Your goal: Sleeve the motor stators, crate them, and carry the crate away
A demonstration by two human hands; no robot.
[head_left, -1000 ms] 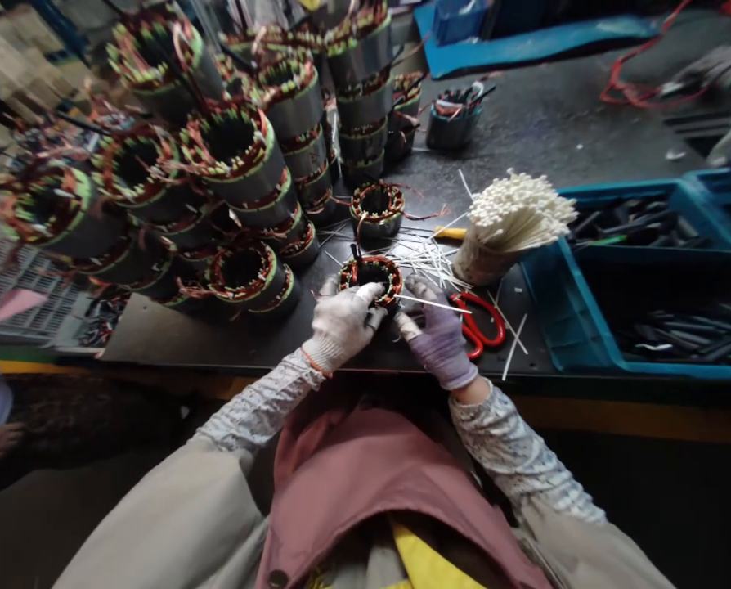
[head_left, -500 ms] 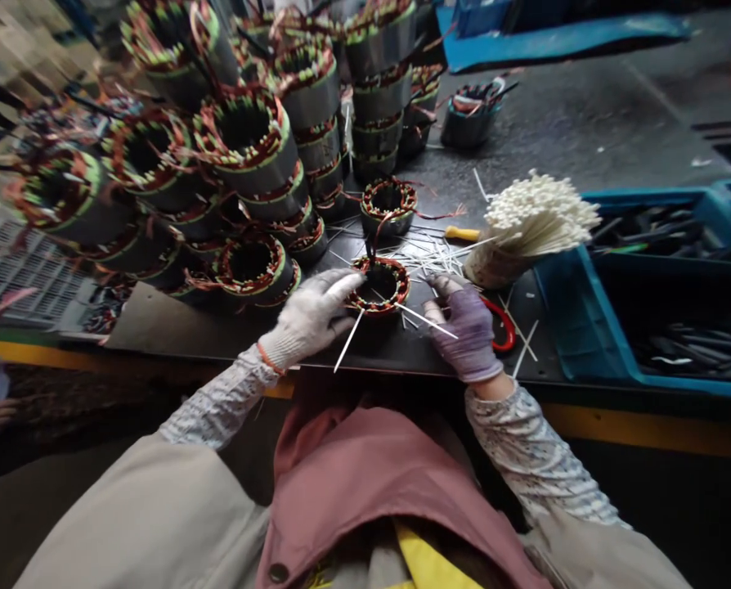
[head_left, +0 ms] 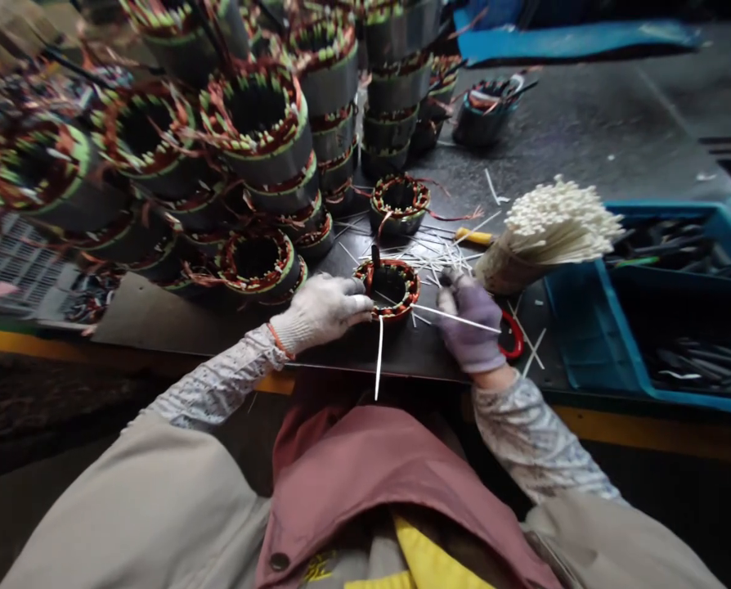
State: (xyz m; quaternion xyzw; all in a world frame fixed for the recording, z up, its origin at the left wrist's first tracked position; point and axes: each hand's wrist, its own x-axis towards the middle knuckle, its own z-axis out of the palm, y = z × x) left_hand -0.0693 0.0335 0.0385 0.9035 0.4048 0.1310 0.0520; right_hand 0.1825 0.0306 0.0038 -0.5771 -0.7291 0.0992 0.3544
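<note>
A motor stator, ringed with copper windings, sits on the dark bench in front of me. My left hand, in a white glove, grips its left side with the fingertips at the rim. Two white cable ties stick out of the stator: one cable tie points toward me, the other cable tie runs right, across the front of my right hand. My right hand, in a purple glove, is right of the stator with fingers curled beside loose ties. Whatever is in those fingers is hidden.
Stacked stators crowd the left; a single stator stands behind mine. A bundle of white ties stands in a holder at right. Red-handled scissors or pliers, a yellow handle and blue bins are nearby.
The view has shifted slightly. The stator has turned a little under my left hand, and its near tie has swung to point straight toward me. My right hand stays on the right, fingers curled.
</note>
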